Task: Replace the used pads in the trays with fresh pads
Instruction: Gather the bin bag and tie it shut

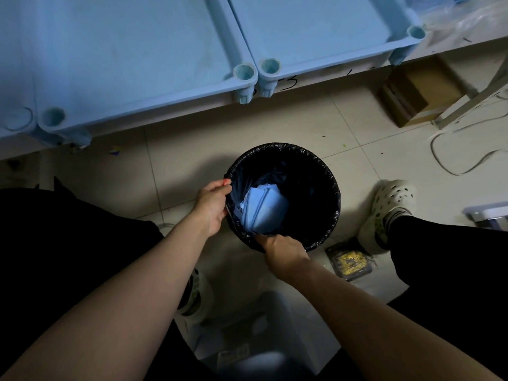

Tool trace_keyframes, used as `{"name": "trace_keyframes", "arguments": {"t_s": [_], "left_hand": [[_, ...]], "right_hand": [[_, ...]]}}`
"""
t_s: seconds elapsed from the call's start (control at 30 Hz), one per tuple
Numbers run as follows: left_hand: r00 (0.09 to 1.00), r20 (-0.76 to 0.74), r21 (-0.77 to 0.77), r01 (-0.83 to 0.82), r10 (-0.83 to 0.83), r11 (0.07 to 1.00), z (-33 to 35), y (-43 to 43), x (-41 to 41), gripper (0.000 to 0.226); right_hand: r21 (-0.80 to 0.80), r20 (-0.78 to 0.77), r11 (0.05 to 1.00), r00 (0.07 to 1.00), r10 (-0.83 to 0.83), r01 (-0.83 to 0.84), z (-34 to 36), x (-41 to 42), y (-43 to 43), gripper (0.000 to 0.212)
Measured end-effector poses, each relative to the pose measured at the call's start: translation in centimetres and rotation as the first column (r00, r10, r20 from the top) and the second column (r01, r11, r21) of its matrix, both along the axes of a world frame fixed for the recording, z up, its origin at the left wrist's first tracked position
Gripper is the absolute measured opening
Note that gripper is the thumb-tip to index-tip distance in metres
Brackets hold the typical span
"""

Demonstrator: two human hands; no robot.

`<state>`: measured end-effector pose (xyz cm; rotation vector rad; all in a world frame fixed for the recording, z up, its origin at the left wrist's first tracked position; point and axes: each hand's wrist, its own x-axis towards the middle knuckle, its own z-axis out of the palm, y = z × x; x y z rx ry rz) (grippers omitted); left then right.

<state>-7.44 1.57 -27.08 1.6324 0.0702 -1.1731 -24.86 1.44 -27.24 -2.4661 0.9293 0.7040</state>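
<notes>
Black liner [325,171]: lines a round bin [334,232] standing on the tiled floor [192,149], just below the desk [316,77] edge.
Used pads [265,210]: pale blue, crumpled, lying inside the bin towards its left side.
Left hand [213,204]: thumb and fingers pinching the liner at the bin's left rim.
Right hand [283,250]: fingers curled over the near rim, gripping the liner there; fingertips hidden.
Trays [123,50]: two, light blue, side by side on the desk, corners touching.
Box [412,97]: cardboard, under the desk at right.
Cable [453,160]: looped on the floor.
Shoe [390,210]: pale, right of the bin.
Packet [350,262]: dark with yellow, beside the shoe.
</notes>
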Motion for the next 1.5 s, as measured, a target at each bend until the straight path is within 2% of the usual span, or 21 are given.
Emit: {"name": "trace_keyframes", "arguments": {"t_s": [0.07,0.17,0.3,0.37,0.5,0.57,0.6,0.7,0.77,0.8,0.9,1.03,1.13,1.23,1.3,1.4,1.5], "left_hand": [[0.997,0.059,0.024,0.051,-0.053,0.998,-0.2,0.2,-0.1,0.01],[0.959,0.223,0.075,0.164,-0.177,0.984,-0.5,0.6,-0.4,0.01],[0.807,0.413,0.076,0.432,-0.422,0.899,-0.5,0.8,-1.3,0.011],[0.75,0.464,0.065,0.502,-0.472,0.862,-0.4,0.8,-1.7,0.011],[0.691,0.496,0.045,0.584,-0.526,0.81,-0.5,0.5,-2.0,0.013],[0.685,0.5,0.072,0.577,-0.53,0.814,-0.9,0.3,-2.4,0.02],[0.711,0.503,0.091,0.521,-0.491,0.849,-1.2,0.1,-2.5,0.025],[0.823,0.522,0.17,0.159,-0.226,0.973,-1.6,-0.4,-2.0,0.027],[0.843,0.53,0.212,-0.023,-0.095,0.977,-1.6,-0.6,-1.1,0.028],[0.85,0.522,0.213,-0.044,-0.075,0.976,-1.6,-0.7,-0.7,0.031],[0.877,0.47,0.117,0.052,-0.101,0.992,-1.6,-1.0,-1.0,0.025],[0.856,0.485,0.059,0.174,-0.18,0.983,-1.1,-0.6,-2.0,0.012],[0.847,0.483,0.042,0.232,-0.223,0.972,-0.4,-0.6,-1.9,0.01],[0.791,0.505,0.076,0.359,-0.346,0.93,-0.3,-0.2,-1.8,0.017],[0.754,0.532,0.073,0.413,-0.386,0.908,-0.3,0.3,-1.9,0.022],[0.723,0.57,0.073,0.429,-0.391,0.9,-0.2,0.7,-2.0,0.015],[0.686,0.594,0.102,0.455,-0.421,0.884,-0.3,0.8,-2.0,0.012]], "right_hand": [[-0.014,-0.021,0.999,0.999,0.03,-0.03,0.0,-0.4,0.0,0.057],[0.011,-0.055,0.997,0.995,0.078,-0.077,0.0,-0.6,0.2,0.053],[0.029,-0.077,0.987,0.984,0.16,-0.159,0.1,-0.7,0.7,0.046],[0.029,-0.078,0.983,0.98,0.184,-0.182,0.0,-0.6,0.9,0.045],[0.014,-0.091,0.966,0.962,0.257,-0.256,-0.1,-0.5,1.0,0.042],[0.019,-0.075,0.959,0.956,0.282,-0.281,0.0,-0.7,0.9,0.041],[0.042,-0.053,0.958,0.957,0.285,-0.283,0.0,-0.8,0.7,0.041],[0.197,0.045,0.954,0.974,0.223,-0.227,0.2,-0.8,-1.0,0.043],[0.255,0.11,0.957,0.988,0.112,-0.137,0.4,-0.3,-2.3,0.044],[0.263,0.146,0.963,0.989,0.028,-0.066,0.5,0.1,-2.9,0.044],[0.217,0.266,0.963,0.939,-0.216,0.16,0.6,1.5,-4.7,0.036],[0.122,0.392,0.951,0.867,-0.308,0.283,0.3,3.4,-6.7,0.047],[0.04,0.431,0.971,0.873,-0.228,0.234,0.4,4.7,-7.5,0.068],[-0.055,0.358,0.996,0.932,-0.052,0.077,0.8,6.1,-8.1,0.078],[-0.096,0.299,0.995,0.954,0.02,0.009,0.9,6.8,-8.5,0.068],[-0.15,0.301,0.988,0.95,0.085,-0.041,1.1,7.2,-9.4,0.042],[-0.131,0.287,0.99,0.958,-0.009,0.049,1.1,7.2,-10.6,0.036]]}}
